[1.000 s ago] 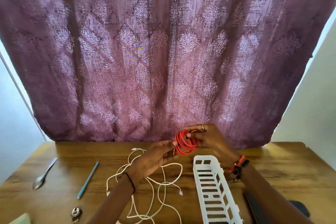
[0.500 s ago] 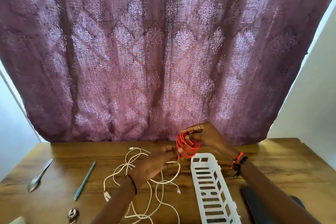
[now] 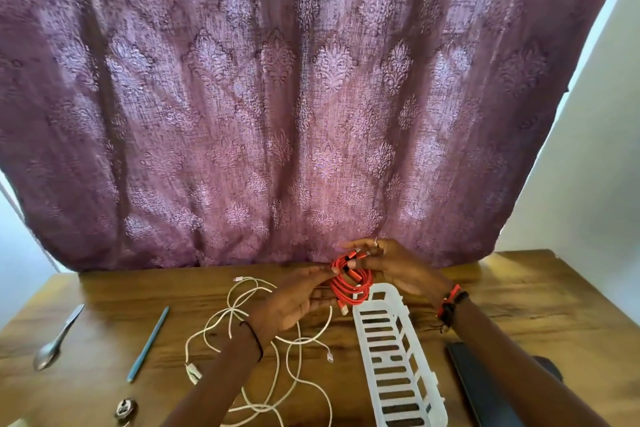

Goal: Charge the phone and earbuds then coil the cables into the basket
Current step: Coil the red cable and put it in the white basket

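A coiled red cable [image 3: 351, 282] hangs just above the far end of the long white slotted basket [image 3: 398, 357]. My right hand [image 3: 391, 267] pinches the top of the coil, its plug ends showing between the fingers. My left hand [image 3: 294, 298] holds the coil's left side with its fingertips. A white cable [image 3: 263, 350] lies loose and tangled on the wooden table [image 3: 104, 305], under my left forearm. A dark flat phone [image 3: 481, 388] lies to the right of the basket, partly hidden by my right arm.
A spoon [image 3: 55, 343] and a teal pen [image 3: 147, 345] lie on the table's left side. A small round metal object [image 3: 125, 408] sits near the front left edge. A purple patterned curtain [image 3: 311, 97] hangs behind the table.
The red coil and both hands have come down closer to the basket's far end. My left hand has shifted onto the coil's left side.
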Tool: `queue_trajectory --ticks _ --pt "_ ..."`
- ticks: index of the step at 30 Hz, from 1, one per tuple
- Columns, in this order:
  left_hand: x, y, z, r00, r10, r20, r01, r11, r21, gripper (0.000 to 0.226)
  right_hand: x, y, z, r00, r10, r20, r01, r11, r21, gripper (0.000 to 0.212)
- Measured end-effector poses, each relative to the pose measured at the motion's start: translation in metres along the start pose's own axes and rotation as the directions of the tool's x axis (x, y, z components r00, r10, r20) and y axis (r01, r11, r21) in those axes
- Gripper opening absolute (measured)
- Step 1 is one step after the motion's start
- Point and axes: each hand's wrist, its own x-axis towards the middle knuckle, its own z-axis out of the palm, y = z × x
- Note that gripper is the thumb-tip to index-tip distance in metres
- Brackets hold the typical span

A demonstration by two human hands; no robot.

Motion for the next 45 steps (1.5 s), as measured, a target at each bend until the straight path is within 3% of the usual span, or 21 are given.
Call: queue_trajectory --ticks 5,9,12,16,18,21,25,28,30,33,35,39,43,45 --pt "0.009 -0.014 -0.001 1.0 -0.009 -0.027 0.005 0.993 -0.121 0.028 -0.013 0.006 -0.007 0.947 0.296 0.124 -0.312 0.94 0.138 0.034" --pt "0.018 -0.025 0.004 0.999 -0.043 -0.002 0.042 0.985 -0.167 0.019 -0.017 0.015 -0.017 0.943 0.31 0.123 -0.331 0.912 0.242 0.029" --pt "0.026 -0.038 0.014 0.997 -0.08 0.006 0.08 0.99 -0.12 0.016 -0.017 0.026 -0.026 0.953 0.293 0.08 -0.304 0.926 0.224 0.029" --pt "0.043 -0.054 0.025 0.988 -0.122 -0.093 0.119 0.992 -0.037 0.023 -0.018 0.041 -0.04 0.94 0.341 0.02 -0.341 0.933 0.116 0.033" --pt "0.05 -0.06 0.031 0.984 -0.134 -0.114 0.138 0.99 0.027 0.017 -0.018 0.048 -0.045 0.933 0.359 -0.03 -0.359 0.933 -0.001 0.026" --pt "0.062 -0.065 0.038 0.978 -0.152 -0.145 0.171 0.977 0.128 0.007 -0.018 0.054 -0.049 0.926 0.374 -0.055 -0.375 0.927 -0.014 0.018" --pt "0.082 -0.072 0.041 0.969 -0.144 -0.199 0.194 0.945 0.264 0.01 -0.017 0.058 -0.052 0.914 0.388 -0.119 -0.395 0.917 -0.044 0.035" --pt "0.094 -0.079 0.038 0.968 -0.108 -0.224 0.194 0.892 0.409 0.009 -0.014 0.064 -0.049 0.91 0.369 -0.187 -0.392 0.914 -0.103 0.035" --pt "0.103 -0.082 0.035 0.978 -0.011 -0.208 0.143 0.762 0.632 0.014 -0.01 0.068 -0.046 0.907 0.356 -0.226 -0.394 0.907 -0.149 0.029" --pt "0.106 -0.078 0.039 0.979 0.071 -0.193 0.138 0.47 0.872 0.018 -0.003 0.077 -0.044 0.906 0.32 -0.276 -0.378 0.906 -0.191 0.01" --pt "0.112 -0.08 0.037 0.97 0.113 -0.216 0.163 0.362 0.918 0.023 0.003 0.081 -0.045 0.897 0.311 -0.313 -0.386 0.897 -0.215 0.006" --pt "0.122 -0.093 0.029 0.939 0.175 -0.295 0.238 0.285 0.928 0.033 0.015 0.088 -0.046 0.883 0.314 -0.348 -0.42 0.859 -0.292 0.02" --pt "0.118 -0.102 0.027 0.953 0.254 -0.166 0.173 -0.006 0.985 0.034 0.026 0.09 -0.041 0.887 0.223 -0.403 -0.434 0.701 -0.566 0.025" --pt "0.115 -0.103 0.026 0.953 0.27 -0.142 0.172 -0.092 0.981 0.036 0.032 0.093 -0.035 0.896 0.193 -0.399 -0.423 0.642 -0.639 0.031"
